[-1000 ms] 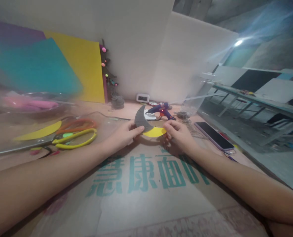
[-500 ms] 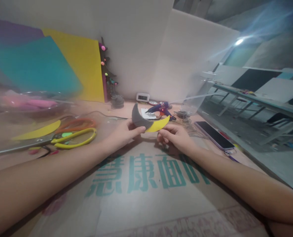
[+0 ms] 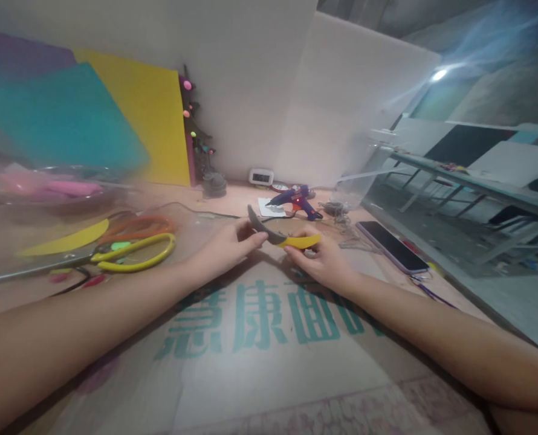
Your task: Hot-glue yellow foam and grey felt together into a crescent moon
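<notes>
A gray-and-yellow crescent (image 3: 276, 237), seemingly thin, is held tilted, nearly edge-on.

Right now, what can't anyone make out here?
Left hand: some fingertips, head view, hidden behind the crescent.
Scissors: blade tips, head view, cut off by the left edge.
Clock: digits, head view, too small to read.
Pink things: exact shapes, head view, lost in blur.

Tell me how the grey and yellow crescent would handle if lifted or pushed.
The crescent is probably light: the left hand and right hand merely pinch it. It seems fairly stiff, as its grey tip stands up unsupported without drooping. It looks thin, so a hard push would likely bend it.
</notes>
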Available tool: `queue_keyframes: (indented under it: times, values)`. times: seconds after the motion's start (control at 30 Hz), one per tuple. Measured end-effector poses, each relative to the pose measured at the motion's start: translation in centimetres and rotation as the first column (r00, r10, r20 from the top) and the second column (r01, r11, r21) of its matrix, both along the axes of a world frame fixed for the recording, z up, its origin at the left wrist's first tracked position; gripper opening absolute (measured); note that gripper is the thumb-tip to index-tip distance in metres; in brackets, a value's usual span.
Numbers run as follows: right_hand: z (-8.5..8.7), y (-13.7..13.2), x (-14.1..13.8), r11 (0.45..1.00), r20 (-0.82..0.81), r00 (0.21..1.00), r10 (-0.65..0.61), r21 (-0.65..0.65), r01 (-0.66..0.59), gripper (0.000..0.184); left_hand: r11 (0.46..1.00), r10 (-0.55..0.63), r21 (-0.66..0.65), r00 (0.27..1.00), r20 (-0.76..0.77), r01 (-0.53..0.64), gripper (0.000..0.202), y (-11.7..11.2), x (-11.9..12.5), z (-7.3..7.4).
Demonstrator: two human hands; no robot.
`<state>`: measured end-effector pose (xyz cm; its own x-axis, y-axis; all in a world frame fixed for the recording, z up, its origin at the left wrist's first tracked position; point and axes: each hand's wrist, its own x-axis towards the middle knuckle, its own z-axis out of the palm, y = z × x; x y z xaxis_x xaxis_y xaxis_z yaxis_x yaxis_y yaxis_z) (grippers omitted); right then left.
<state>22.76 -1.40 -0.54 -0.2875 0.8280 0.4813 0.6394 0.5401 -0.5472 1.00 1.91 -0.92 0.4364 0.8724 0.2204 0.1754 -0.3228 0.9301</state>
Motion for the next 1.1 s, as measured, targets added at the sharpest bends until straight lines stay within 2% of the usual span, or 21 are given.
queue_keyframes:
  times: [0.17,0.33,0.43,0.53,0.6,0.87,1.1]
  values:
    - [-0.05,0.14,-0.01,0.996,0.025,0.996,0.082,-0.024,-0.081,0.020,1.000,0.025,0.009,0.999,0.021,-0.025,0.030,-0.19,-0.18,0.15]
    - [-0.39,0.30,0.15,0.995,-0.265,0.964,0.014,-0.094,-0.041,0.029,0.997,0.065,0.027,0.998,0.013,-0.065,0.029,-0.29,-0.23,0.27]
    - [-0.39,0.36,0.29,1.000,-0.361,0.932,0.009,0.021,-0.002,0.021,0.997,0.060,0.038,0.998,-0.003,-0.060,0.028,-0.25,-0.22,0.29]
    - [-0.12,0.38,0.29,0.983,-0.249,0.968,0.042,0.184,0.005,0.011,0.996,0.055,0.068,0.998,-0.014,-0.054,0.026,-0.14,-0.24,0.12]
    - [0.12,0.38,0.23,0.972,-0.140,0.989,0.056,0.234,-0.022,0.011,0.996,0.047,0.079,0.999,-0.011,-0.046,0.027,-0.07,-0.25,-0.03]
    - [0.33,0.57,0.28,0.942,-0.048,0.997,0.052,0.333,-0.033,0.011,0.993,0.012,0.114,1.000,-0.004,-0.012,0.038,-0.17,-0.25,-0.07]
    - [0.20,0.59,0.45,0.950,-0.043,0.999,0.020,0.312,-0.006,0.009,0.989,0.007,0.145,1.000,0.006,-0.008,0.042,-0.28,-0.16,-0.12]
